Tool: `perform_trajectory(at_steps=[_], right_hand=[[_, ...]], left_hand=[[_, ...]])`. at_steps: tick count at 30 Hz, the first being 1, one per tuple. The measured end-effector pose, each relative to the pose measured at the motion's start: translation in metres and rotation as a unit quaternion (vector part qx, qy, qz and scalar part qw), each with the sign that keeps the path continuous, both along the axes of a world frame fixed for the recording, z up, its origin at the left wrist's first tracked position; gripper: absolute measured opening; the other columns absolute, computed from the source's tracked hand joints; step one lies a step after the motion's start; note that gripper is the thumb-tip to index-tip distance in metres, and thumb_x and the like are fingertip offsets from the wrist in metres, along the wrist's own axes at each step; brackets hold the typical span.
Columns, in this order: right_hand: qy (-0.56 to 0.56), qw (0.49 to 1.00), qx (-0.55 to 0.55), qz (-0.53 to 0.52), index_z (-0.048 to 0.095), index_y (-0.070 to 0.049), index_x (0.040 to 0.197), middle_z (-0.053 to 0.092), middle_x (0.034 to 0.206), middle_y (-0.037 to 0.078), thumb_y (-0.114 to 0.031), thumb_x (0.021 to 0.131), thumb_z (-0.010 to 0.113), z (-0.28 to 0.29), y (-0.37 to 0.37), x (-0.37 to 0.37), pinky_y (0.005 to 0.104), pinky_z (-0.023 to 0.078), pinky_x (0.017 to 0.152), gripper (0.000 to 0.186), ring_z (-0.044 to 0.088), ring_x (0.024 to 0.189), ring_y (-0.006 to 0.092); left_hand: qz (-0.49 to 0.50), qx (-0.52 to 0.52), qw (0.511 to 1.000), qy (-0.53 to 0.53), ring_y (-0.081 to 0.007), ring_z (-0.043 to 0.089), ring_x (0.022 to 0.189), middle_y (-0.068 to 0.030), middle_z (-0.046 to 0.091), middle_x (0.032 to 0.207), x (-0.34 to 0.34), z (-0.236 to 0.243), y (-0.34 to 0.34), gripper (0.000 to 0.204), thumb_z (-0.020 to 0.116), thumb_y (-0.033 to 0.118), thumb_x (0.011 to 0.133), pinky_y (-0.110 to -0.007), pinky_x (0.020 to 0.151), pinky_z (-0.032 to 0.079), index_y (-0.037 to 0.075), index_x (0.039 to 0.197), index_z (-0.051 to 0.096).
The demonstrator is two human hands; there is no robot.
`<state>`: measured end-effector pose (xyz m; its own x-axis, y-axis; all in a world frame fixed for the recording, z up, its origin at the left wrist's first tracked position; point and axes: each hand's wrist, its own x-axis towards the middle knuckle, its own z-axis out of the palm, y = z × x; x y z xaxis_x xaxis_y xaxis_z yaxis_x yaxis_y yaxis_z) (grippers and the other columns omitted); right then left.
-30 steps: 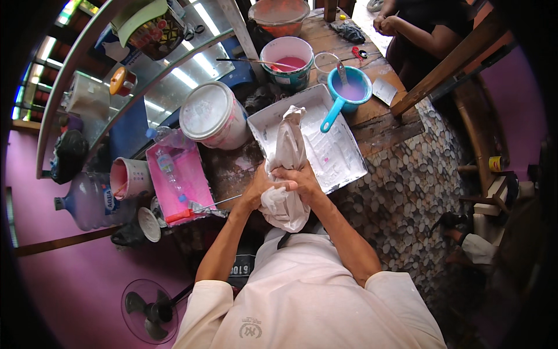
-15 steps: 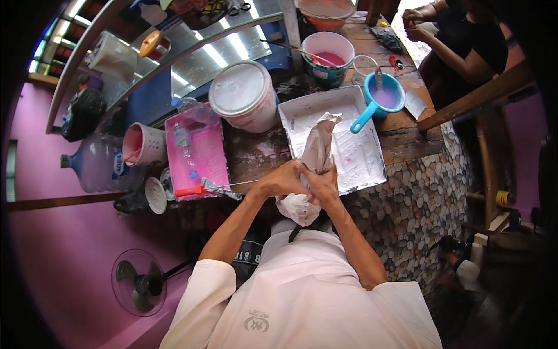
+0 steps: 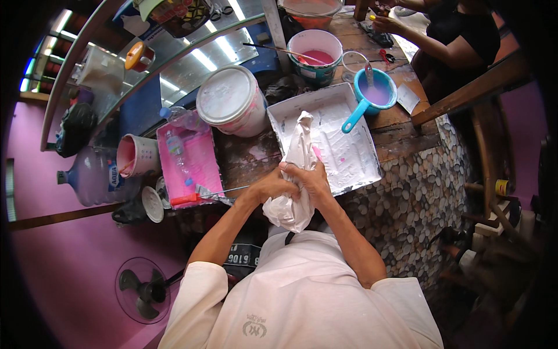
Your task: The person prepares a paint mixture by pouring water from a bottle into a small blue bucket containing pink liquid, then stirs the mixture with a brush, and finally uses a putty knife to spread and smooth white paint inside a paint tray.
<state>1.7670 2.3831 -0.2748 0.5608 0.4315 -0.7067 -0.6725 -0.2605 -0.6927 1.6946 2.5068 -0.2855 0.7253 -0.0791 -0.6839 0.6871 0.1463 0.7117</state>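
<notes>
A crumpled, off-white plastic bag is gripped between my two hands, gathered into a long narrow shape. Its twisted end points away over the white-coated paint tray, and its loose, bunched end hangs toward my shirt. My left hand is closed round its left side. My right hand is closed round its right side, with the thumb on top. Whether anything lies inside the bag is hidden. A small pink patch shows by the right fingers. Close to my left hand is a paint roller's metal rod with a red handle.
Left of centre are a pink paint tray holding plastic bottles and a lidded white bucket. Farther back stands a bucket of pink paint. A blue dipper with a brush sits right. Another person's arm is at far right.
The bag has been turned and bunched: its far end now points more straight ahead, and more of it bulges below my hands. Both hands still hold it. The view has shifted slightly.
</notes>
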Motion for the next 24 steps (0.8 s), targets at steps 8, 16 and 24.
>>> perform_trajectory(at_steps=[8, 16, 24], right_hand=[[0.071, 0.996, 0.050, -0.012, 0.029, 0.006, 0.126, 0.052, 0.108, 0.021, -0.013, 0.062, 0.081, -0.039, 0.015, -0.007, 0.0356, 0.051, 0.077, 0.085, 0.059, 0.090, 0.0237], [0.130, 0.963, 0.229, -0.062, 0.052, 0.001, 0.105, 0.060, 0.089, 0.008, -0.012, 0.069, 0.075, -0.015, 0.030, -0.010, 0.0334, 0.052, 0.070, 0.044, 0.062, 0.078, 0.0185], [0.108, 0.978, 0.172, -0.044, 0.057, 0.001, 0.100, 0.063, 0.087, 0.010, -0.003, 0.070, 0.069, -0.040, 0.058, -0.012, 0.0336, 0.052, 0.069, 0.032, 0.063, 0.078, 0.0176]], left_hand=[[-0.017, 0.013, 1.000, -0.013, -0.0160, 0.057, 0.072, -0.0061, 0.060, 0.079, -0.011, -0.013, 0.009, 0.039, 0.066, 0.002, 0.053, -0.029, 0.064, 0.047, 0.000, 0.091, 0.060], [-0.056, 0.035, 0.997, 0.025, -0.0203, 0.060, 0.081, -0.0106, 0.063, 0.087, -0.013, -0.017, 0.034, 0.045, 0.065, 0.010, 0.057, -0.033, 0.071, 0.048, -0.001, 0.100, 0.060], [-0.090, 0.096, 0.991, 0.021, -0.0244, 0.061, 0.082, -0.0144, 0.063, 0.091, -0.011, -0.014, 0.057, 0.048, 0.067, 0.017, 0.055, -0.035, 0.073, 0.048, 0.002, 0.100, 0.062]])
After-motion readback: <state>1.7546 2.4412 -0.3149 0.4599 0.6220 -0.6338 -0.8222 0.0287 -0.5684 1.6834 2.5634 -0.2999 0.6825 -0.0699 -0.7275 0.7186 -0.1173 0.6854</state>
